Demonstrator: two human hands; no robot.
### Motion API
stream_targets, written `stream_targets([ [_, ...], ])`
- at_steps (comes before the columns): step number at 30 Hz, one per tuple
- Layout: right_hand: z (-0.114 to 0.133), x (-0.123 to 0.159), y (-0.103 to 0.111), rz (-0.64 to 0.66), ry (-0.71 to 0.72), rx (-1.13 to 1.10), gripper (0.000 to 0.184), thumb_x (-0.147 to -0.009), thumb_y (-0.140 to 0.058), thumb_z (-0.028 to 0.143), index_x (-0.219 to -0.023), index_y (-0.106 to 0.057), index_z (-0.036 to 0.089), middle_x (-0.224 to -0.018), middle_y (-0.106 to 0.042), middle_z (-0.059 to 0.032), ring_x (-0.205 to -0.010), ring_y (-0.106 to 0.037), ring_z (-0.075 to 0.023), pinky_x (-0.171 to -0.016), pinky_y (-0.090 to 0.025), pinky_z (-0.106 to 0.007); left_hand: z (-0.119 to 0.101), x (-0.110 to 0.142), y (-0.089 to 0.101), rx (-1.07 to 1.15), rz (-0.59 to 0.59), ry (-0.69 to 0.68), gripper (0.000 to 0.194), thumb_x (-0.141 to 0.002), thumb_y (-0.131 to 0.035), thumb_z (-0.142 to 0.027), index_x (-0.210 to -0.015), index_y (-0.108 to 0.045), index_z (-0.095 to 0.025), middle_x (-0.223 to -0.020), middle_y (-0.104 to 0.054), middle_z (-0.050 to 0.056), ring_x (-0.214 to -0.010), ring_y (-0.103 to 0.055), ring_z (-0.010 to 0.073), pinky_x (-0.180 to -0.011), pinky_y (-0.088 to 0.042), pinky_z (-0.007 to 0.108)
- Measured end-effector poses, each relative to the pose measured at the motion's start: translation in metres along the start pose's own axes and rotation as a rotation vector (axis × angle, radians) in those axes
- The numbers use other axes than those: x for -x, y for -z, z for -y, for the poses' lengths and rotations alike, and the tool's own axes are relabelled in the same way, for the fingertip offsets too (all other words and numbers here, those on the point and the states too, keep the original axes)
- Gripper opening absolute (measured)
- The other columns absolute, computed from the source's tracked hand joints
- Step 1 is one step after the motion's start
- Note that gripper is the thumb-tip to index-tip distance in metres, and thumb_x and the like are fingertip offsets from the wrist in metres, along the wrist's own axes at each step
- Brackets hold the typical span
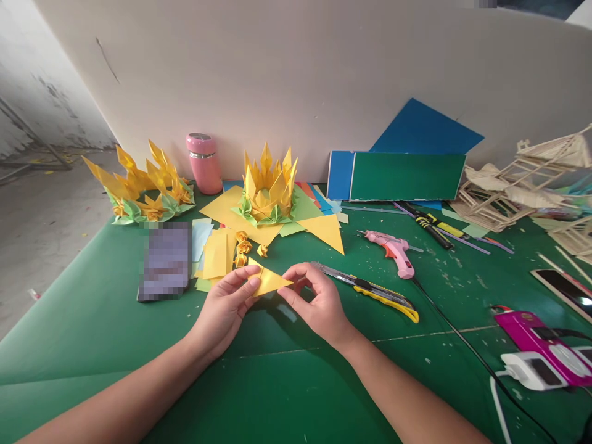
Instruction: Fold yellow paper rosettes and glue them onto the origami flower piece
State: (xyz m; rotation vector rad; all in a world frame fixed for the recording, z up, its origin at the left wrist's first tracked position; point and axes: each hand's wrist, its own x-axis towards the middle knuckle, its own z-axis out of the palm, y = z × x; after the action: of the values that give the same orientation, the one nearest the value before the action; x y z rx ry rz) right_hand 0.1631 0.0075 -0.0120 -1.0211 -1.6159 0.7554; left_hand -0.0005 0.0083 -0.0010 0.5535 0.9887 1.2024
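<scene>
A yellow folded paper triangle [269, 280] is held a little above the green table, between my two hands. My left hand [234, 293] pinches its left side between thumb and fingers. At the pointed right corner, the thumb and forefinger of my right hand [317, 299] are closed on the paper. Just behind lie several small folded yellow paper roses [243, 246] and a stack of yellow paper pieces [218, 253]. Farther back stands a yellow and green paper crown [268, 191] on large yellow sheets. A second paper crown [150, 191] sits at the back left.
A yellow utility knife [379, 293] lies right of my right hand, with a pink glue gun [391, 250] behind it. The gun's black cord [453, 324] runs to a magenta power strip [531, 345]. A pink flask [204, 163] and a stick model [504, 185] stand farther back.
</scene>
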Motion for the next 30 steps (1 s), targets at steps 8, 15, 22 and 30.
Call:
stream_targets([
  [8,0.0001,-0.0006,0.0013,0.016,0.023,-0.022,0.010,-0.078,-0.064,0.024,-0.077,-0.054,0.022,-0.075,-0.059,0.0013,-0.067,-0.055,-0.0127,-0.060,-0.048,-0.024,-0.0013,0.0015,0.0011,0.028,0.023,0.060,0.031,-0.053,-0.087,-0.022,-0.081,-0.073,-0.015,-0.074,-0.071,0.000,-0.067,-0.065,0.0096,-0.067,-0.055,0.017],
  [15,0.0035,-0.0021,0.0049,0.133,0.129,0.044,0.011,-0.075,-0.054,0.014,-0.071,-0.047,0.023,-0.077,-0.051,-0.0003,-0.072,-0.050,-0.0151,-0.065,-0.045,-0.028,0.0004,0.0061,-0.0008,-0.231,0.009,-0.084,0.033,-0.056,-0.083,-0.036,-0.078,-0.068,-0.017,-0.076,-0.071,0.002,-0.065,-0.064,0.0135,-0.063,-0.052,0.024],
  [22,0.0029,-0.0009,0.0052,0.169,0.117,0.054,0.006,-0.076,-0.056,0.016,-0.074,-0.055,0.022,-0.078,-0.047,-0.0004,-0.075,-0.051,-0.0153,-0.069,-0.045,-0.029,0.0008,0.0070,-0.0021,-0.383,0.004,-0.187,0.029,-0.055,-0.082,-0.041,-0.069,-0.070,-0.020,-0.074,-0.069,0.001,-0.066,-0.060,0.0138,-0.063,-0.050,0.024],
  [30,0.0014,0.0006,0.0023,0.106,0.151,0.066,0.006,-0.079,-0.059,0.018,-0.080,-0.063,0.023,-0.075,-0.054,-0.0002,-0.070,-0.055,-0.0147,-0.065,-0.047,-0.029,0.0026,0.0042,0.0014,-0.586,-0.027,-0.310,0.022,-0.061,-0.076,-0.042,-0.072,-0.078,-0.023,-0.073,-0.064,0.002,-0.069,-0.059,0.0171,-0.068,-0.050,0.029],
])
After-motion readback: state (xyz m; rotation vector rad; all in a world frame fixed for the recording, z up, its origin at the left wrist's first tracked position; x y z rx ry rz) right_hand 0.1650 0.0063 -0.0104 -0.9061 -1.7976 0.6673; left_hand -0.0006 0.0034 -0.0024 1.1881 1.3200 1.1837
